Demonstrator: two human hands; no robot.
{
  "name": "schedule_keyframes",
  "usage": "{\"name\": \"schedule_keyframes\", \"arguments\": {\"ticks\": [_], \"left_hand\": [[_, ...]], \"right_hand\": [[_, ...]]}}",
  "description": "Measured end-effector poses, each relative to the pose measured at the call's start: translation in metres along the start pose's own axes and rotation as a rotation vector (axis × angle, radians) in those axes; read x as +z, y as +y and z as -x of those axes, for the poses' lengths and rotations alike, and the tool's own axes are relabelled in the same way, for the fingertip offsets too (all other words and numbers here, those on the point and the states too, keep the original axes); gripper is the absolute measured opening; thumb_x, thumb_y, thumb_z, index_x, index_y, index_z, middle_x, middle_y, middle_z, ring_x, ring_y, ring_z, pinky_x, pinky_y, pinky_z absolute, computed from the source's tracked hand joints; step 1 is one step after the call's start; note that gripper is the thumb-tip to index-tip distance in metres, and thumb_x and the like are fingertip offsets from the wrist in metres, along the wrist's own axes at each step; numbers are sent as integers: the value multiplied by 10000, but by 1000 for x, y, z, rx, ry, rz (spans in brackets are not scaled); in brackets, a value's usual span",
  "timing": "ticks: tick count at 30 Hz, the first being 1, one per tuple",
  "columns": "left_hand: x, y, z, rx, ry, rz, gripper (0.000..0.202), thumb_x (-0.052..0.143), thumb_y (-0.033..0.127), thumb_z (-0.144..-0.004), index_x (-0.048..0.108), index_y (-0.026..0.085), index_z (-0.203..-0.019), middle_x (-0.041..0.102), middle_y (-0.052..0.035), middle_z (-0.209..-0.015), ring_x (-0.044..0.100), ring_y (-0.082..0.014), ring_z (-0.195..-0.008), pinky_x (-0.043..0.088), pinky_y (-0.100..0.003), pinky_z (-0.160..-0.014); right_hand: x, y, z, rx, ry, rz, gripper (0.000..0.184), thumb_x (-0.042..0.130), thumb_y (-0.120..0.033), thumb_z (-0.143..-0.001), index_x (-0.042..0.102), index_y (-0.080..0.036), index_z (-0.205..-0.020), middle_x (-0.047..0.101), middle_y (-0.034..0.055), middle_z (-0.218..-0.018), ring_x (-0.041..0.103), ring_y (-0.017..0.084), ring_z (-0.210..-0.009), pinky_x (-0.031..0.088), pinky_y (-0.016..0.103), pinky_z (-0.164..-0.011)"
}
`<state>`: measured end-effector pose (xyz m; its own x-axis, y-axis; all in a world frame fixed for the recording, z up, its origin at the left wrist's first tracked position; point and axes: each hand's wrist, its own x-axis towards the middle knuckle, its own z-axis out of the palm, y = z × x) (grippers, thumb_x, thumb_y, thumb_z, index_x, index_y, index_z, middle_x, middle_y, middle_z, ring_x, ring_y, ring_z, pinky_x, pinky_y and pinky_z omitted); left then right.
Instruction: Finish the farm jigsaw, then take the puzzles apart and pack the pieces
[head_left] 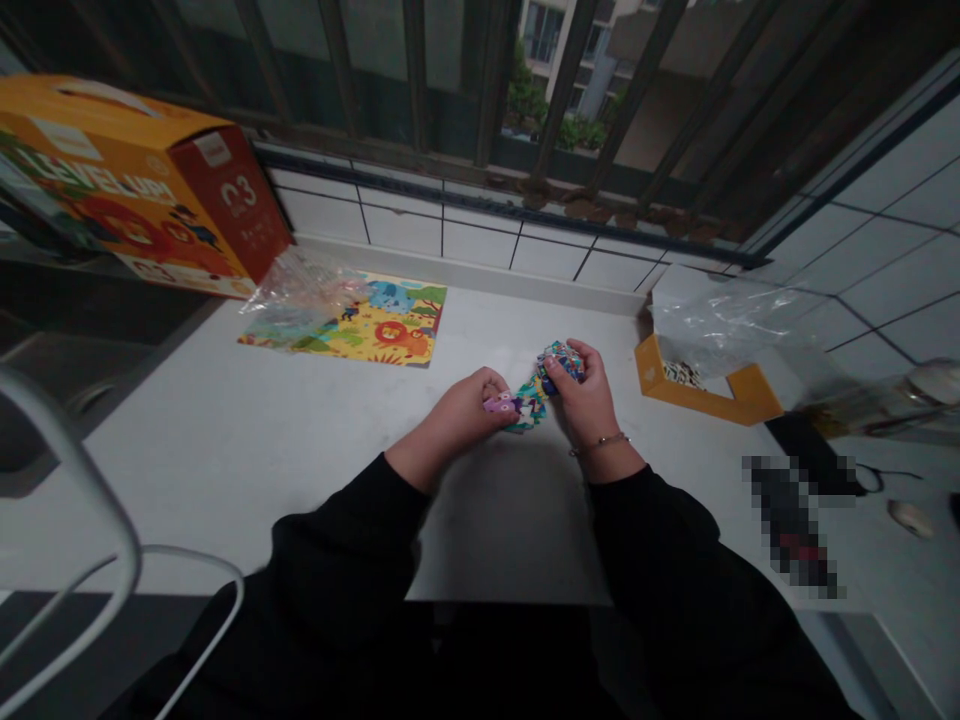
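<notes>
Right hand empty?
No, the right hand grips a cluster of puzzle pieces, and the left hand pinches their other end.

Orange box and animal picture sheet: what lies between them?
A crumpled clear plastic bag, overlapping the picture sheet's left part; the head view shows it.

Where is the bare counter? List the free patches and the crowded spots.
Widest bare patch: white counter left of the left hand, on the near side of the colourful animal picture sheet. A smaller one lies beyond the right hand, between that sheet and the orange cardboard tray. Crowded on the right: tray, clear plastic bag, black items.
</notes>
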<state>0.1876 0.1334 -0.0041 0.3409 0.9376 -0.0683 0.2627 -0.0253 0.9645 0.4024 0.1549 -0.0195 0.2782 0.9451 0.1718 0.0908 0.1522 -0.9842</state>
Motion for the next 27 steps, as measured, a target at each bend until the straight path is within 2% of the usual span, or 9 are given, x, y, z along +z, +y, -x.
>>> {"name": "schedule_keyframes", "arguments": {"ticks": [2,3,6,8,13,17,20,24,27], "left_hand": [[-2,0,-1,-9,-6,106,286,792,237,-846,594,222,-1051,731,-8,-862,682,-182,-764,502,-312,-730],[-4,0,-1,-10,20,74,273,792,251,-856,608,221,-1056,740,-22,-880,691,-194,-789,510,-322,-745],[-9,-1,-1,-11,194,-253,192,790,282,-873,665,224,-1007,750,-63,-930,694,-246,-880,502,-361,-794],[-13,-1,-1,-14,248,-365,167,785,291,-884,683,223,-998,753,-74,-955,688,-258,-901,494,-372,-808],[-14,4,-2,7,135,-32,219,782,336,-917,675,218,-1067,754,-37,-947,673,-195,-827,508,-322,-775],[-7,0,-10,-8,197,84,307,748,376,-957,647,214,-1199,743,-27,-923,643,-173,-714,504,-311,-705],[-1,-5,-19,19,290,-139,307,791,346,-928,677,202,-1174,761,-63,-1001,694,-221,-854,531,-346,-812],[4,-6,-25,39,252,-537,353,843,355,-892,726,171,-1170,729,-129,-1131,686,-300,-1068,518,-396,-974],[7,-2,-24,26,243,-668,431,835,405,-912,718,141,-1232,679,-161,-1209,666,-314,-1108,508,-407,-1012]], "right_hand": [[-1,-1,0,1,15,-5,727,908,-581,-762,579,-256,-1323,770,99,-1202,751,268,-1092,623,482,-1012],[-1,-1,0,1,22,-1,727,906,-587,-765,581,-259,-1326,772,97,-1194,750,269,-1087,623,485,-1007],[-2,0,-1,2,28,15,727,903,-598,-771,585,-269,-1336,775,85,-1181,750,261,-1066,623,484,-1000],[-3,1,-1,-3,24,18,737,905,-602,-771,583,-266,-1343,773,83,-1183,749,258,-1064,621,481,-1002],[-3,2,-1,-14,12,50,704,883,-607,-802,588,-273,-1347,767,89,-1200,748,266,-1094,612,492,-1029],[-2,2,0,-8,5,37,685,889,-588,-799,595,-266,-1327,771,97,-1206,749,272,-1109,601,503,-1059],[-2,2,0,-6,-1,20,709,904,-583,-782,591,-258,-1329,771,96,-1209,746,274,-1116,591,513,-1072],[1,2,1,18,-30,18,717,914,-576,-761,589,-253,-1313,775,92,-1183,750,268,-1073,610,504,-1031],[2,2,2,38,-75,24,718,920,-569,-751,591,-252,-1304,775,93,-1175,754,265,-1043,622,497,-1005]]}}
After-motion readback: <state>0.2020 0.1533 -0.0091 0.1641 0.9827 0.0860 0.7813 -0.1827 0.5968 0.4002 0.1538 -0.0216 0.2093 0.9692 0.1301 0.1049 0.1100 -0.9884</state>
